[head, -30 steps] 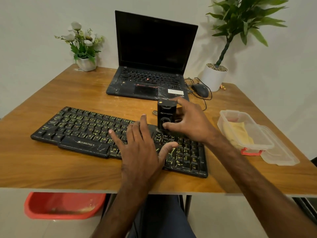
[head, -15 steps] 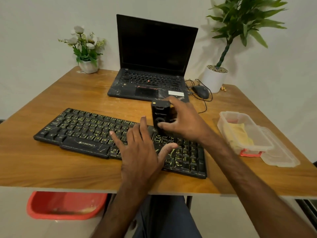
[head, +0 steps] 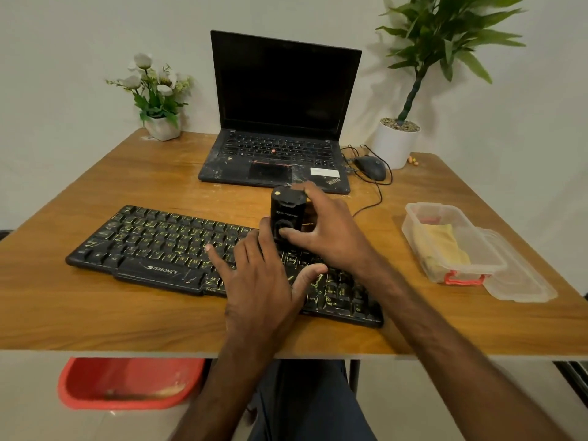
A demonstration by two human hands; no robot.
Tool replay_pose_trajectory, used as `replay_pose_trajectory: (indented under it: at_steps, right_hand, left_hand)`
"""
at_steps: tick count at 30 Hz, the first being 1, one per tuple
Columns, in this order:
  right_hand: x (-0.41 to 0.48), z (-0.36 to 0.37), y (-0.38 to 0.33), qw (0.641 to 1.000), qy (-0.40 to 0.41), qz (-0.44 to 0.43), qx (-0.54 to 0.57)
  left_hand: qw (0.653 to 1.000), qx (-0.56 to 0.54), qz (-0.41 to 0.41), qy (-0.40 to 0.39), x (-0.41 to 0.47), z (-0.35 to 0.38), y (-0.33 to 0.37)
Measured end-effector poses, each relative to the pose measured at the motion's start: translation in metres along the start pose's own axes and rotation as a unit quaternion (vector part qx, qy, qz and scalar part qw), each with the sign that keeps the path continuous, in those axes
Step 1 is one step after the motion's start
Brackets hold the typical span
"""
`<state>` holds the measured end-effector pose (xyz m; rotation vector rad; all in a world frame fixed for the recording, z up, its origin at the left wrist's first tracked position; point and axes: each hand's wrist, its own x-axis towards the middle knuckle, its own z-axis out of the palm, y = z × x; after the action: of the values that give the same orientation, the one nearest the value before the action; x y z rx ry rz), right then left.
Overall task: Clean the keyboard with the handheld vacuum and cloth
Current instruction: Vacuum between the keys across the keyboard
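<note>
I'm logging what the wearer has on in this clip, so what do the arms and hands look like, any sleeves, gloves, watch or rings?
The left forearm and right forearm are bare to the picture's edge, no sleeves. The left hand and right hand wear no gloves. No watch or band shows on either wrist, and no rings on the visible fingers; some are hidden.

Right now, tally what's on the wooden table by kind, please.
Black Zebronics keyboard: 1
Black open laptop: 1
Black corded mouse: 1
Black handheld vacuum, held by right hand: 1
White-potted plants, flowering and leafy: 2
Clear plastic box: 1
Clear plastic lid: 1
Yellow cloth, inside box: 1
Total: 9, small orange bits by the leafy plant's pot uncounted.
</note>
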<state>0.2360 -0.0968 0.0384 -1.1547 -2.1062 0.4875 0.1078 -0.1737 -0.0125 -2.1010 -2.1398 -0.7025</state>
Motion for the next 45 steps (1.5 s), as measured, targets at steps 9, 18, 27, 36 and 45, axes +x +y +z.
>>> replay_pose_trajectory:
  at_steps: [9,18,27,36,45]
  right_hand:
    - [-0.006,-0.044,0.007,0.994,-0.06,0.036,-0.087]
    - [0.005,-0.038,0.014,0.996,-0.07,0.026,-0.048]
    - [-0.001,-0.01,0.012,1.0,-0.016,0.001,0.012]
    - [-0.014,-0.059,0.024,0.994,-0.097,0.035,-0.041]
    - [0.009,-0.002,0.008,0.999,-0.048,-0.009,0.021]
  left_hand:
    - [1.0,0.01,0.001,-0.003,0.0,0.001,-0.001]
    - [1.0,0.001,-0.008,-0.005,0.0,0.002,-0.001]
    - [1.0,0.008,0.003,-0.009,0.0,0.002,-0.001]
    - [1.0,0.012,-0.008,-0.014,0.003,0.001,-0.002]
    - [1.0,0.011,0.01,-0.003,0.003,0.004,-0.001]
